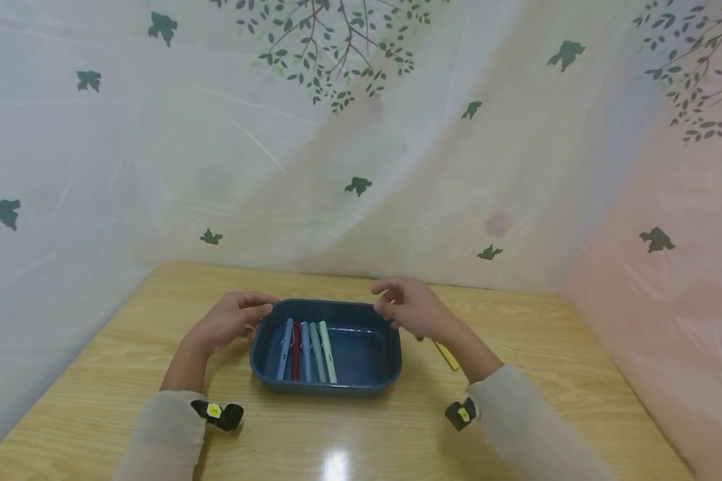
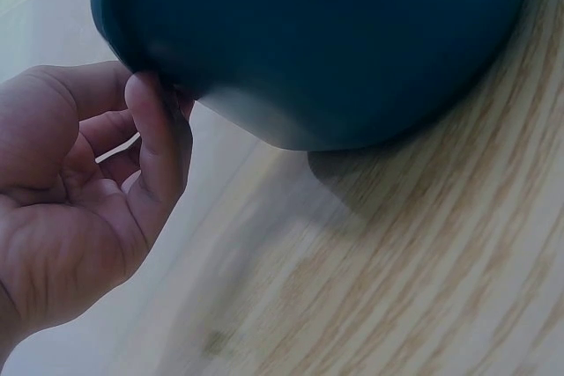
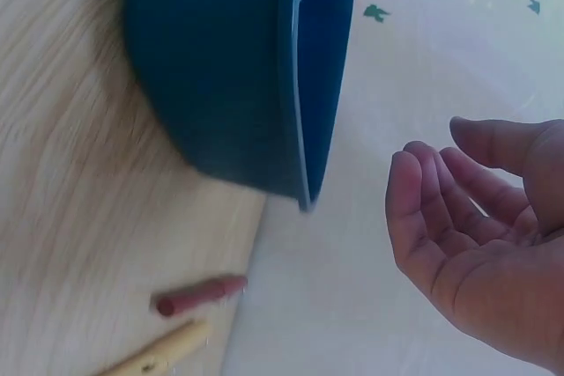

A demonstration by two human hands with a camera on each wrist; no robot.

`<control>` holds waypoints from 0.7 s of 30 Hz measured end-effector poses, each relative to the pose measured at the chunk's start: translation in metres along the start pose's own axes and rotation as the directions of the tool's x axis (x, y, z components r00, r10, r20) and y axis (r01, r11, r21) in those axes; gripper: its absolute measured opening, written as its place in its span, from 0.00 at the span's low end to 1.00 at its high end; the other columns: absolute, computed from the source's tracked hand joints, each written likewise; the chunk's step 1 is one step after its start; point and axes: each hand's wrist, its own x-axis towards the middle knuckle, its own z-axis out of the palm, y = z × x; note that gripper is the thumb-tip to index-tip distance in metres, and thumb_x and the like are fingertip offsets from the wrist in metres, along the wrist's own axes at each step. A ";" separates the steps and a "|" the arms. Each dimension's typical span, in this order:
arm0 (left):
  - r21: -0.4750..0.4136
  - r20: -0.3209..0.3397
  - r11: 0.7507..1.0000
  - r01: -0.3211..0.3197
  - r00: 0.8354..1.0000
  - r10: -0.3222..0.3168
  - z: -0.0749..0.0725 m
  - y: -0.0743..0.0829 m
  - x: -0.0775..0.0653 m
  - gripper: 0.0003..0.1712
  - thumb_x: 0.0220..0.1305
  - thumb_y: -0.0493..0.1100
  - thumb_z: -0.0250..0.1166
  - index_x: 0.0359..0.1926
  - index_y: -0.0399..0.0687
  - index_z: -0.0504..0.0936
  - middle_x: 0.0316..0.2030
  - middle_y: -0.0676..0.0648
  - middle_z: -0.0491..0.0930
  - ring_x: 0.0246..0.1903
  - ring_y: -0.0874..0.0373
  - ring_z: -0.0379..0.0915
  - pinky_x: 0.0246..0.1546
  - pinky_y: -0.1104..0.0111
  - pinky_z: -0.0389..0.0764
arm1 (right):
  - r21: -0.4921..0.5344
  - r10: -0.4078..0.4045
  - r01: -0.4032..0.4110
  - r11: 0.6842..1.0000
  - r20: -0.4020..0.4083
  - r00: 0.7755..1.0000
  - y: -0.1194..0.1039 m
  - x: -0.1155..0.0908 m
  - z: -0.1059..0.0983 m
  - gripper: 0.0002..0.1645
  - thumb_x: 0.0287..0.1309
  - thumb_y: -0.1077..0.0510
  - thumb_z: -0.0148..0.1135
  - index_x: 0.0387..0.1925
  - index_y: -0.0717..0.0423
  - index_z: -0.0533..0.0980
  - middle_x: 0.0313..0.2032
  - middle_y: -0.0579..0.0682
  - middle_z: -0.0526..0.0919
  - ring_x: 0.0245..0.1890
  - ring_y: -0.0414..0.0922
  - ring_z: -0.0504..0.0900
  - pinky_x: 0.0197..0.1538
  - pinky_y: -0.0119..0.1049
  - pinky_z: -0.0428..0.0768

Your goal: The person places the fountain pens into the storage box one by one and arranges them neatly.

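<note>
From the head we look forward and down; both closer wrist views share the glossy dark-blue rounded-rectangular tray [image 1: 361, 353].

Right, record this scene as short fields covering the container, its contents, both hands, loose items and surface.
Container: dark blue tray
Contents: five pens, side by side toward its left end
Colours, left to right: blue, red, blue, grey-green, pale green
Left hand: grips tray's left end
Right hand: near far right corner, not touching
Loose items: yellow pen, reddish pen, right of tray
Surface: wood-grain table

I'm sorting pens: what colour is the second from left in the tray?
That pen is dark red, clearest in the head view.
</note>
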 end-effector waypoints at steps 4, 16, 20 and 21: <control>-0.003 0.002 1.000 0.000 1.000 0.000 0.000 0.000 0.000 0.22 0.78 0.47 0.59 0.65 0.41 0.78 0.53 0.40 0.82 0.45 0.47 0.78 0.42 0.61 0.83 | -0.026 -0.005 0.005 1.000 -0.008 1.000 0.007 -0.005 -0.010 0.20 0.70 0.61 0.62 0.61 0.56 0.78 0.45 0.53 0.85 0.33 0.49 0.86 0.33 0.40 0.85; -0.011 0.003 1.000 -0.004 1.000 0.004 0.001 -0.001 0.001 0.22 0.77 0.47 0.59 0.65 0.41 0.78 0.53 0.40 0.82 0.45 0.48 0.78 0.42 0.61 0.84 | -0.123 -0.060 0.056 0.991 -0.025 0.998 0.039 -0.023 -0.031 0.16 0.70 0.59 0.63 0.56 0.59 0.80 0.44 0.54 0.86 0.40 0.49 0.87 0.38 0.40 0.85; -0.007 0.000 1.000 -0.002 1.000 0.002 0.000 -0.001 0.001 0.22 0.78 0.48 0.59 0.65 0.42 0.78 0.54 0.40 0.82 0.46 0.48 0.79 0.43 0.60 0.83 | -0.173 -0.065 0.059 0.983 -0.032 0.997 0.050 -0.028 -0.036 0.17 0.70 0.60 0.63 0.56 0.62 0.79 0.43 0.54 0.86 0.38 0.47 0.86 0.39 0.41 0.84; -0.005 -0.002 1.000 -0.001 1.000 0.001 0.000 -0.001 0.000 0.22 0.78 0.48 0.59 0.65 0.42 0.78 0.55 0.40 0.82 0.46 0.48 0.79 0.43 0.60 0.83 | -0.187 -0.066 0.059 0.981 -0.032 0.997 0.052 -0.030 -0.037 0.17 0.70 0.60 0.63 0.56 0.63 0.79 0.42 0.54 0.86 0.38 0.47 0.86 0.39 0.41 0.84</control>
